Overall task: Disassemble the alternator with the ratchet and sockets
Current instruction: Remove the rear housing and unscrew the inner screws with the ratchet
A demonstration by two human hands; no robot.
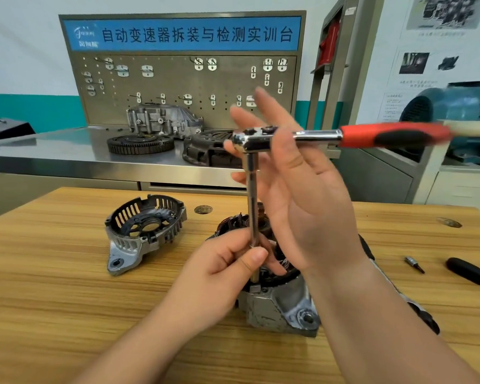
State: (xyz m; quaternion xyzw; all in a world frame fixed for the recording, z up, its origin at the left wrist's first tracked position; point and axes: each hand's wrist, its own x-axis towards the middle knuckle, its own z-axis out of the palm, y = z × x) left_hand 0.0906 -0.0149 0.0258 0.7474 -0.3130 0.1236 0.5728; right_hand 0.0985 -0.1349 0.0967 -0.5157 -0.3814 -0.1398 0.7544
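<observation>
1. The alternator [277,299] stands on the wooden table [53,273], directly in front of the person, with its copper windings exposed at the top.
2. Its removed end cover [144,231] lies to the left of it on the same table, open side up and well apart from the main body.
3. The ratchet [316,135] is held level above the alternator, its red and black handle pointing right (the far end of it is blurred).
4. An extension bar [251,200] hangs straight down from the ratchet head into the top of the alternator. The socket at its lower end is hidden by the hands.
5. The left hand [227,261] pinches the lower part of the extension bar between thumb and curled fingers, just above the windings.
6. The right hand [299,195] is released: its fingers are straight and spread, standing upright against the ratchet head with the palm facing left, gripping nothing.
7. A small bit socket [414,263] lies on the table to the right, near a black handle [471,274] at the frame's edge.
8. Behind, a steel bench [53,145] carries a ring gear [140,144], a clutch plate [205,152] and a cast housing [161,120] below a pegboard [178,84].
</observation>
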